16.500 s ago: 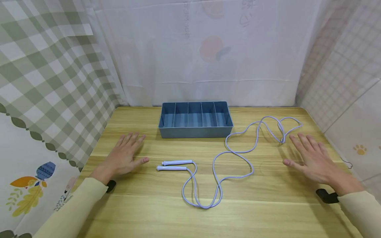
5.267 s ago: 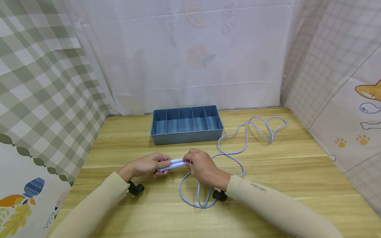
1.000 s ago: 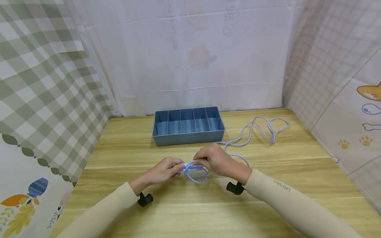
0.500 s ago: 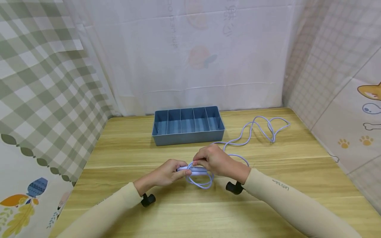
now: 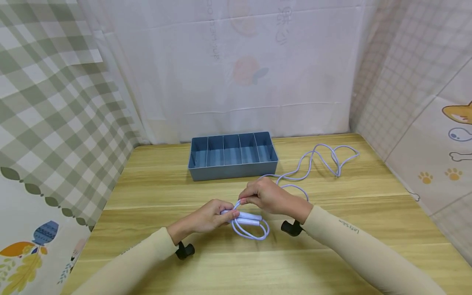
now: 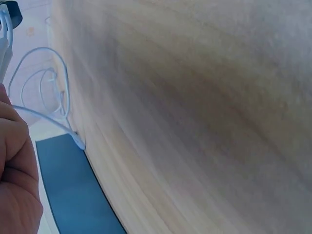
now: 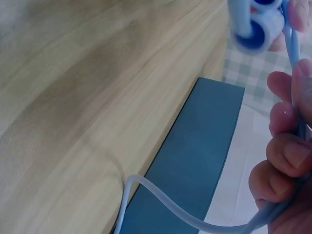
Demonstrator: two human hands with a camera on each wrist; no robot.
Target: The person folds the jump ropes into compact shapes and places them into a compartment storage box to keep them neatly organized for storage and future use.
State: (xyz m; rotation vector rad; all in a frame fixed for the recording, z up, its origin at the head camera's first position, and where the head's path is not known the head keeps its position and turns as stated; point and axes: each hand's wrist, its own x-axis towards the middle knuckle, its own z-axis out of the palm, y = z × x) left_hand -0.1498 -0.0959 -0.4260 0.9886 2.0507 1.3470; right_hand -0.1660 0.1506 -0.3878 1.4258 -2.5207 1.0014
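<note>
Gripping both lilac jump-rope handles (image 5: 251,216) just below the frame's centre, the left hand (image 5: 210,215) I follow from afar has its thumb laid across them. At the centre, I see the right hand (image 5: 271,197) pinching the cord (image 7: 168,201) between thumb and fingertips; a loop hangs beneath the handles, and the rest trails over the wooden table (image 5: 158,176), right of centre. Above the hands sits a blue-grey five-compartment tray (image 5: 233,171).

The rope (image 5: 313,151) and handles (image 5: 250,216) are pale lilac, the box (image 5: 234,171) slate blue. The table (image 5: 243,270) is yellowish woodgrain, the cloth (image 5: 73,106) green-and-white check.
</note>
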